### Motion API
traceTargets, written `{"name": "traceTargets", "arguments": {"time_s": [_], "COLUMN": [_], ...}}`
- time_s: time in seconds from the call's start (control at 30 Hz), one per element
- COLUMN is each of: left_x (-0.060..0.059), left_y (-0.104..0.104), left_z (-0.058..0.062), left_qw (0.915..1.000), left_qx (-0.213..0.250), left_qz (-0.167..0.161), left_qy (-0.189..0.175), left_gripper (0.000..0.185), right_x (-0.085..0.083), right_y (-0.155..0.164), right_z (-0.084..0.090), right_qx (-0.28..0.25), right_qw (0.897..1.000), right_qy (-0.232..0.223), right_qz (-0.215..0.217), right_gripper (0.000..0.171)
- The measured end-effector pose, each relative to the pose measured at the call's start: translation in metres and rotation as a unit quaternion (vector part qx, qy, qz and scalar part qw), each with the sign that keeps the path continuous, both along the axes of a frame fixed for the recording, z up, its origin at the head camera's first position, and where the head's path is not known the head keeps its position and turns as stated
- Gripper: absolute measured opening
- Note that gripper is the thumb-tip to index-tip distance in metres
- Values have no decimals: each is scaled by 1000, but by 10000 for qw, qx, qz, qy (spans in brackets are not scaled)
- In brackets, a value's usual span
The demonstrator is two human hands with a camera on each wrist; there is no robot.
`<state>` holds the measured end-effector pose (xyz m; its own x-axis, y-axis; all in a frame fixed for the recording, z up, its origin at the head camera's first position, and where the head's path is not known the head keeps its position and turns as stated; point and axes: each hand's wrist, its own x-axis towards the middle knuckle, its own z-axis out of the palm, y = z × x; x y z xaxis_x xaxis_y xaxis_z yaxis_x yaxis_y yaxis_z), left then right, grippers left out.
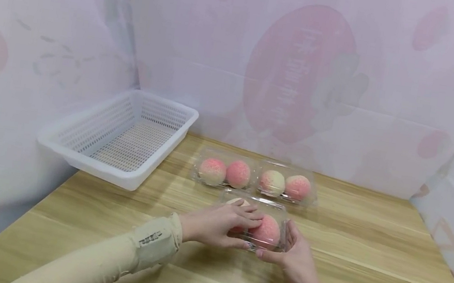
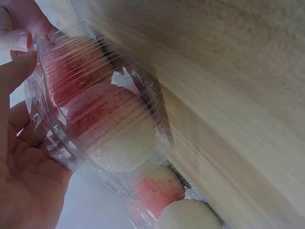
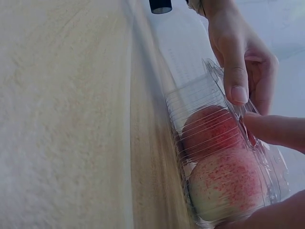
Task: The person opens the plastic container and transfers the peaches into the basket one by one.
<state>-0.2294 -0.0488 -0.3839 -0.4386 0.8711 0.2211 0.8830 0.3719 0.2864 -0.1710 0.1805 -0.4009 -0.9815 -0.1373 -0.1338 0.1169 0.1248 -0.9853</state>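
A clear plastic clamshell box (image 1: 261, 222) with two pink-and-cream peach-shaped buns sits on the wooden table (image 1: 367, 265). My left hand (image 1: 246, 231) lies over its lid from the left, fingers on top and thumb at the near edge. My right hand (image 1: 278, 246) grips the box's right end, fingers behind it and thumb in front. In the right wrist view the box (image 3: 219, 162) rests on the wood, with left-hand fingers (image 3: 237, 71) on its lid. The left wrist view shows the box (image 2: 100, 124) against my left palm (image 2: 28, 186).
Two more clear boxes (image 1: 224, 173) (image 1: 286, 185), each holding two buns, stand side by side just behind. A white perforated basket (image 1: 122, 135) sits at the back left, overhanging the table's left edge. Patterned curtains close off the back and sides.
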Motion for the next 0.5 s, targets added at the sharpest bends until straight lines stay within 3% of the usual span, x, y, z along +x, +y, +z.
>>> {"name": "traceTargets", "arguments": {"time_s": [0.5], "left_x": [1], "left_y": [1], "left_z": [2], "left_qw": [9997], "left_qx": [-222], "left_qz": [-8], "left_qy": [135], "left_gripper": [53], "right_x": [3], "right_y": [-5], "right_z": [0], "right_qx": [-60], "right_qw": [9999], "right_qy": [-34], "right_qz": [-139], "right_gripper": [121]}}
